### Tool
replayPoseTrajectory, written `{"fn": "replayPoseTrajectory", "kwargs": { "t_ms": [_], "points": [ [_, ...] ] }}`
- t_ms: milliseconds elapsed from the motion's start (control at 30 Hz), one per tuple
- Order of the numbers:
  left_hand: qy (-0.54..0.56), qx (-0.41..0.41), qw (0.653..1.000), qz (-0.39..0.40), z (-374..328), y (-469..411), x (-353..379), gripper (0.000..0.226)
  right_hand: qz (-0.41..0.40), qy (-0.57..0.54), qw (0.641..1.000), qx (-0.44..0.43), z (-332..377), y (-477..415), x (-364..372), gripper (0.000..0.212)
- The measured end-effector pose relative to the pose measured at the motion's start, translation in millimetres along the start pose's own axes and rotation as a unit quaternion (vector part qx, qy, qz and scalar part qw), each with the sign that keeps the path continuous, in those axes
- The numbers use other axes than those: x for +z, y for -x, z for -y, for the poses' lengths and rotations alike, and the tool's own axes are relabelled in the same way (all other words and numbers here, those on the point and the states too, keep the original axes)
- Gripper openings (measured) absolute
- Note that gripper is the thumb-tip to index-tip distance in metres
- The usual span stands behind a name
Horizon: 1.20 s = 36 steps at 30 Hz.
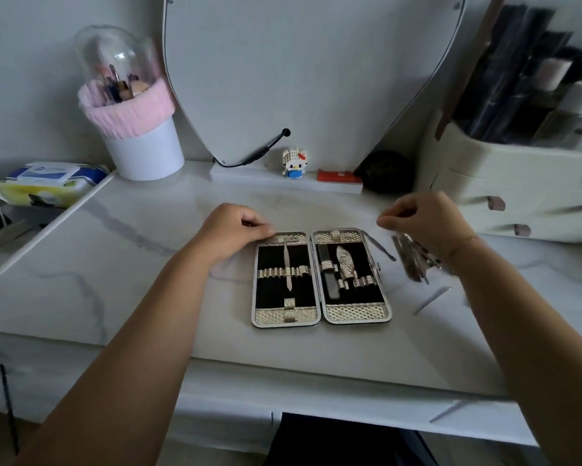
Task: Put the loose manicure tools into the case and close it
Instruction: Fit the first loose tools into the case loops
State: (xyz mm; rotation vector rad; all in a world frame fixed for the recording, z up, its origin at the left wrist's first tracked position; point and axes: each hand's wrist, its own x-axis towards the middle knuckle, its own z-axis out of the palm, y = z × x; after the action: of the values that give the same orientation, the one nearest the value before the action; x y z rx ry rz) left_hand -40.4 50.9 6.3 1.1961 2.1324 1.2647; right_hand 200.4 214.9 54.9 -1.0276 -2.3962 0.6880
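Items as I see them from the head camera:

1. Case [356,312]: centre of frame, lying open flat on the white marble-look table [148,264], both halves face up, black lining with gold trim.
2. Left half: one slim metal tool [286,267] upright under the elastic band.
3. Right half: a dark file [329,280] and, just beside it, a patterned clipper [346,264], both under their loops.
4. Loose tools [412,260]: a blurred heap right of the case, under the right wrist. One thin tool [382,247] lies near the case's right edge; another thin tool [430,300] lies alone at lower right of the heap.
5. Left hand [235,227]: at the case's upper-left corner, fingers curled, thumb against the rim. I cannot tell whether it grips the rim or only rests there.
6. Right hand [424,220]: above the heap, fingers curled in, motion-blurred. I cannot tell whether it holds anything.
7. Surroundings: brush holder [138,129] with pink cuff and clear dome, upper left; wipes pack [47,183], far left; mirror [316,62], top centre; toy figure [294,163] at its base; drawer organiser [518,196], right.
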Motion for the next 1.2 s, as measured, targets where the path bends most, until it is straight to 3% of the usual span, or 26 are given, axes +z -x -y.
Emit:
{"fn": "replayPoseTrajectory", "kwargs": {
  "t_ms": [767, 1000, 1200],
  "points": [
    [0.004, -0.003, 1.0, 0.003, -2, 2, -1, 0.004, 0.04, 0.204, 0.976, 0.068, -13, 15, 19, 0.019],
    [-0.006, -0.002, 1.0, 0.0, -1, 2, 0, 0.006, 0.059, 0.212, 0.974, 0.05, -16, 17, 21, 0.028],
    [0.0, -0.002, 1.0, 0.003, 1, 1, -1, 0.005, 0.032, 0.169, 0.984, 0.042, -21, 23, 14, 0.015]
  ]
}}
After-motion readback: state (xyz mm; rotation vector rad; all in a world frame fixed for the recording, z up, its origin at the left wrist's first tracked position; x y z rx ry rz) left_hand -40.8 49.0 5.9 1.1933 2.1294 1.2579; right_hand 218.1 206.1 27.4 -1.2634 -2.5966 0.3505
